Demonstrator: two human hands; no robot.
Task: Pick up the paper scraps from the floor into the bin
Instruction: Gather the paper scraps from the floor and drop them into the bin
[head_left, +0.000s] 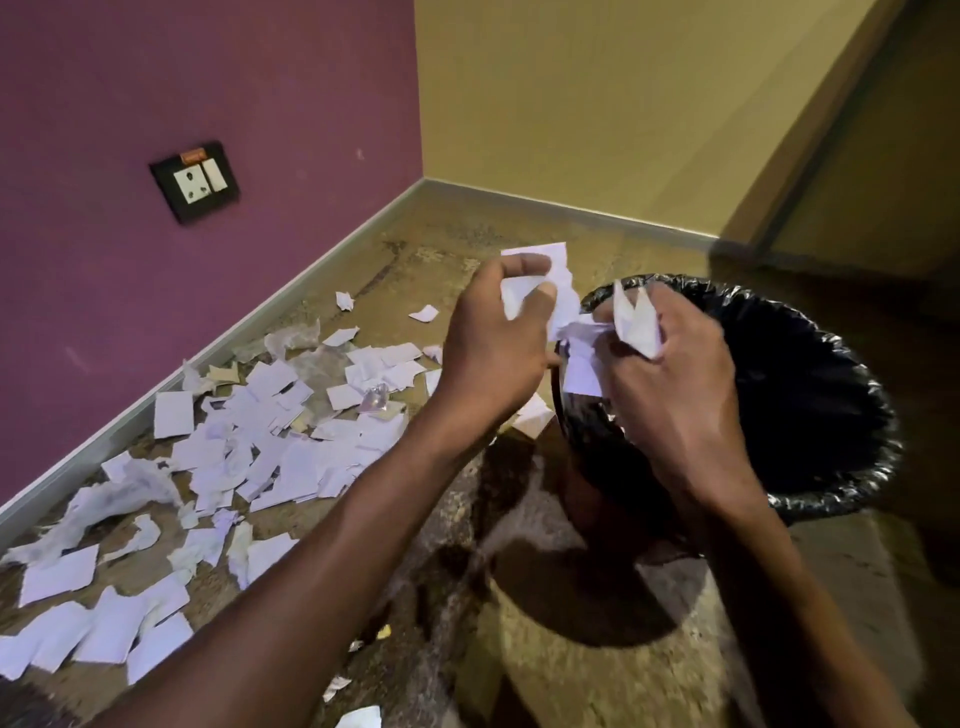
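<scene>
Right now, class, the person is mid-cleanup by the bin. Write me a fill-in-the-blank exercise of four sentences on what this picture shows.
1. Both the left hand and the right hand grip white ____.
2. The bin is lined with a ____ plastic bag.
3. The wall socket sits on the ____ wall.
4. Most paper scraps lie on the floor to the ____ of the bin.

Missing words: paper; black; purple; left

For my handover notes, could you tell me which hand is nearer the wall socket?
Left. The left hand is nearer the wall socket; the right hand is over the bin.
</scene>
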